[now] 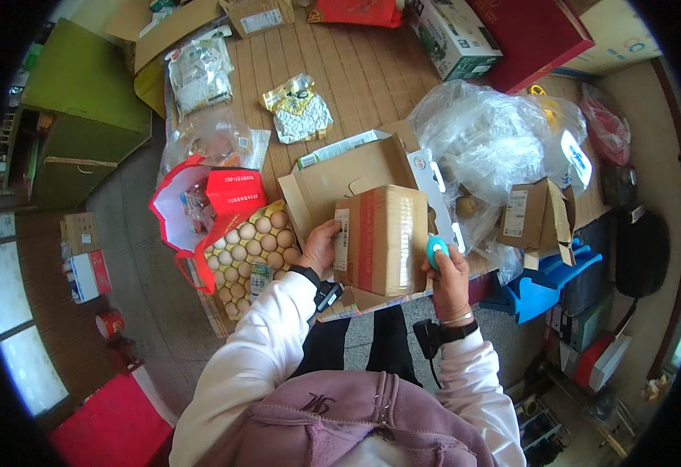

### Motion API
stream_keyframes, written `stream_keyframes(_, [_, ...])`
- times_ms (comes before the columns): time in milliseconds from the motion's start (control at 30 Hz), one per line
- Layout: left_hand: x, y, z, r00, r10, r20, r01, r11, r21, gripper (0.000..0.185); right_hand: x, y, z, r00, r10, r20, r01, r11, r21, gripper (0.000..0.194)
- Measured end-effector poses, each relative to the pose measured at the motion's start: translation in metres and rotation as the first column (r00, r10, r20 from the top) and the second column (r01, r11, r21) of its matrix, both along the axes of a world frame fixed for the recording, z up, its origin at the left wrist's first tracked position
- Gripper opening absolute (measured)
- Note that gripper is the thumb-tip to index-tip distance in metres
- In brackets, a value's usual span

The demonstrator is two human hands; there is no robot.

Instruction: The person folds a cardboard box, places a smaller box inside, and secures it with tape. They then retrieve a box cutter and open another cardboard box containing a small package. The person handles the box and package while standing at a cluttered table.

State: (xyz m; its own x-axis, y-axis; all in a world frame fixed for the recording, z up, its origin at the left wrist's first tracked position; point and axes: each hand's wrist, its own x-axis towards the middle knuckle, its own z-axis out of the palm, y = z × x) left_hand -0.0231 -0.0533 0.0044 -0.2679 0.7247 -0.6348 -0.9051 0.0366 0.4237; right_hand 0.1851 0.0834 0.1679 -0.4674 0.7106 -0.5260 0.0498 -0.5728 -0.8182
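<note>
A taped cardboard box (396,239) with a red band and a printed label is tilted up in front of me. My left hand (320,248) grips its left side. In my right hand (450,277) is a small turquoise box cutter (437,251), held close to the box's right edge; whether its blade is out cannot be made out. Behind the box lies an opened flat carton (340,169). A tray of eggs (246,251) sits beside my left forearm, with a small packet on it.
A red gift bag (191,204) stands at the left. Clear plastic bags (480,134) and an opened cardboard box (536,216) are on the right. A foil pouch (300,111) lies farther back on the table (358,64). A blue plastic stool (536,286) is below the right edge.
</note>
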Motion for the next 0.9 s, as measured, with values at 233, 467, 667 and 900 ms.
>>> stream_keyframes(233, [0.025, 0.002, 0.042, 0.923, 0.015, -0.385, -0.076, 0.987, -0.143, 0.065, -0.026, -0.001, -0.028, 0.970, 0.213, 0.114, -0.219, 0.975, 0.038, 0.011])
stream_keyframes(467, [0.062, 0.004, 0.098, 0.422, -0.358, -0.833, 0.083, 0.930, -0.358, 0.090, -0.033, -0.003, -0.018, 0.861, 0.269, 0.431, -0.482, 0.700, 0.527, 0.011])
stream_keyframes(667, [0.075, 0.013, 0.082, 0.475, -0.362, -0.802, 0.044, 0.920, -0.389, 0.097, -0.054, 0.002, -0.016, 0.768, 0.111, 0.630, -0.610, 0.427, 0.668, 0.016])
stream_keyframes(900, [0.072, 0.012, 0.095, 0.461, -0.440, -0.771, 0.067, 0.883, -0.464, 0.096, -0.076, 0.005, -0.022, 0.696, 0.082, 0.713, -0.687, 0.363, 0.629, 0.018])
